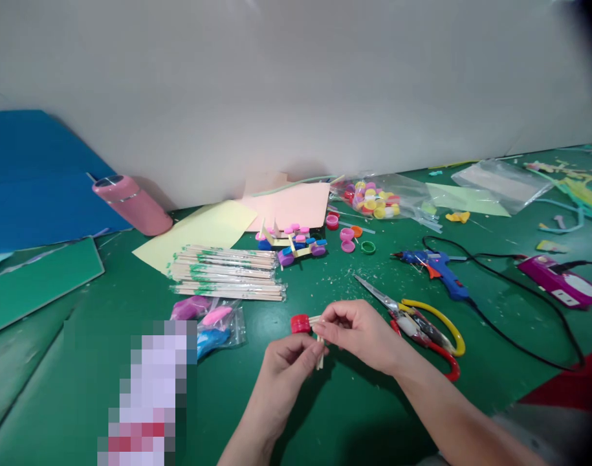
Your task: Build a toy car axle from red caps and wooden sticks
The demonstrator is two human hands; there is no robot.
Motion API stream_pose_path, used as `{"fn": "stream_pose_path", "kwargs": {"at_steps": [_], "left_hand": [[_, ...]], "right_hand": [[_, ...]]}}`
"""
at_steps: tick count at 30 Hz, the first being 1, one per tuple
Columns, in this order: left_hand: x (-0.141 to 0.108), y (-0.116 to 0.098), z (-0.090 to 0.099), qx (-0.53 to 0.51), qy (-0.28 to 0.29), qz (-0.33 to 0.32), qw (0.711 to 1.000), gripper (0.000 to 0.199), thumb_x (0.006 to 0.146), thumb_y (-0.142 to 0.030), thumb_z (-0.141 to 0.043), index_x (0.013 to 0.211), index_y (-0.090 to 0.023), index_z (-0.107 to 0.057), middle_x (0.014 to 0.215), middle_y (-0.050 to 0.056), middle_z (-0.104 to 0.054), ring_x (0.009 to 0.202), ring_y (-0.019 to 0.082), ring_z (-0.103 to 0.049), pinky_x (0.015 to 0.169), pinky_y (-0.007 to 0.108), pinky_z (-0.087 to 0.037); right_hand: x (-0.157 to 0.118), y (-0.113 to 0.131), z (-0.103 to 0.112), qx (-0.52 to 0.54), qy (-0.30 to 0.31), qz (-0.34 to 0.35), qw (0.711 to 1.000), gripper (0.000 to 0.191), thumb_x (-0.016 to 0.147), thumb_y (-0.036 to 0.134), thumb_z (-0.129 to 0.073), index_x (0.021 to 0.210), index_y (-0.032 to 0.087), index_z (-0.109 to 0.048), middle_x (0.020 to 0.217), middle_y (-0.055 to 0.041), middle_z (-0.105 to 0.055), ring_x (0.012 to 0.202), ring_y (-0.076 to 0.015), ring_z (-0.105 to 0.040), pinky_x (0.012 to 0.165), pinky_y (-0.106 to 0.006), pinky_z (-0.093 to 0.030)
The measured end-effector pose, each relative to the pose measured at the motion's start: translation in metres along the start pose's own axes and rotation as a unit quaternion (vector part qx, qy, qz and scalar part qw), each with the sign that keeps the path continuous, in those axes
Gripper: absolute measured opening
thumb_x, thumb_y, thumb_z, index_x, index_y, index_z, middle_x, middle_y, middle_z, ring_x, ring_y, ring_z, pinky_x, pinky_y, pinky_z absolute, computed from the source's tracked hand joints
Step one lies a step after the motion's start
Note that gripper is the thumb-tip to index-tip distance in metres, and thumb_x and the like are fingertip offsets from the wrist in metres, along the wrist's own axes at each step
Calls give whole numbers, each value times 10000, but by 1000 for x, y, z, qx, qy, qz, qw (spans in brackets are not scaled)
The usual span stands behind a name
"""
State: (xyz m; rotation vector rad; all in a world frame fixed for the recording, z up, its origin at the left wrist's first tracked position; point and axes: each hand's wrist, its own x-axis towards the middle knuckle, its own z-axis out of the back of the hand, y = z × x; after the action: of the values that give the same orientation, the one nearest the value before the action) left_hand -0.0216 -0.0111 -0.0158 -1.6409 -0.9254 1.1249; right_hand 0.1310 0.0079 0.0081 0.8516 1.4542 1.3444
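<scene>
Upper right of centre: clear bag, multicoloured caps inside. Lower frame, left of centre: small bag, pink and blue lumps. Lower centre: right hand and left hand, both pinched on pale sticks; some point down-frame, others run left to red cap, nearer left hand.

The left hand and right hand partly cover the sticks — their joining cannot be seen. The left edge cuts the blue board.

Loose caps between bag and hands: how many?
5 clearly visible: three pink caps at left, an orange cap right of them, a green cap rightmost. Some may be hidden.
</scene>
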Motion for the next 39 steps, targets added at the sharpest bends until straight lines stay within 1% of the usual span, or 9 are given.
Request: {"fn": "stream_pose_path", "kwargs": {"at_steps": [4,9,13,17,23,28,35,39], "left_hand": [[-2,0,0,-66,-8,31,997,251,720,-338,-643,572,-135,-626,516,-19,-469,512,88,-330,483,219,-230],[-2,-2,0,-98,-9,47,994,251,705,-332,-655,549,-140,-616,510,-19,-472,508,89,-322,485,223,-222],[-1,-2,-1,-103,-6,46,994,273,704,-351,-653,537,-142,-596,513,-23,-470,502,87,-304,482,227,-210],[-1,-2,0,-97,-2,41,994,276,720,-350,-642,542,-145,-589,509,-27,-456,511,91,-315,489,229,-217],[-1,-2,0,-89,-6,34,995,272,734,-342,-633,554,-144,-585,515,-25,-461,521,93,-337,494,226,-233],[-2,-1,0,-90,-6,23,996,278,732,-341,-637,549,-146,-562,539,-19,-475,544,99,-361,507,221,-256],[-1,3,-1,-88,-24,-2,996,251,743,-318,-634,577,-144,-561,568,-21,-469,566,96,-354,526,212,-265],[-1,3,-2,-90,-18,1,996,261,737,-314,-638,556,-145,-555,541,-27,-448,549,94,-333,510,214,-249]], "right_hand": [[3,-5,-2,27,-3,-12,1000,290,731,421,-632,686,134,-631,567,9,-583,483,-76,-477,454,-186,-387],[3,-3,-2,35,-2,-10,999,315,717,450,-636,694,136,-649,573,5,-594,483,-75,-484,454,-187,-402],[3,-3,-2,43,-3,-7,999,318,697,452,-654,714,135,-665,583,1,-604,495,-81,-495,456,-190,-402],[3,-3,-3,29,-10,-4,1000,310,693,443,-660,699,133,-660,568,9,-600,485,-79,-492,453,-187,-392],[2,1,-5,17,-13,4,1000,310,727,440,-629,694,133,-653,550,17,-582,483,-77,-496,453,-182,-386],[1,2,-7,8,-21,18,1000,291,741,421,-622,682,137,-644,586,8,-595,531,-94,-522,490,-197,-403],[1,3,-5,13,-16,30,999,247,793,375,-572,795,143,-657,626,5,-594,548,-91,-505,507,-201,-404],[1,3,-5,-11,-18,28,999,282,763,407,-595,707,133,-632,620,-1,-589,557,-99,-505,509,-210,-404]]}}
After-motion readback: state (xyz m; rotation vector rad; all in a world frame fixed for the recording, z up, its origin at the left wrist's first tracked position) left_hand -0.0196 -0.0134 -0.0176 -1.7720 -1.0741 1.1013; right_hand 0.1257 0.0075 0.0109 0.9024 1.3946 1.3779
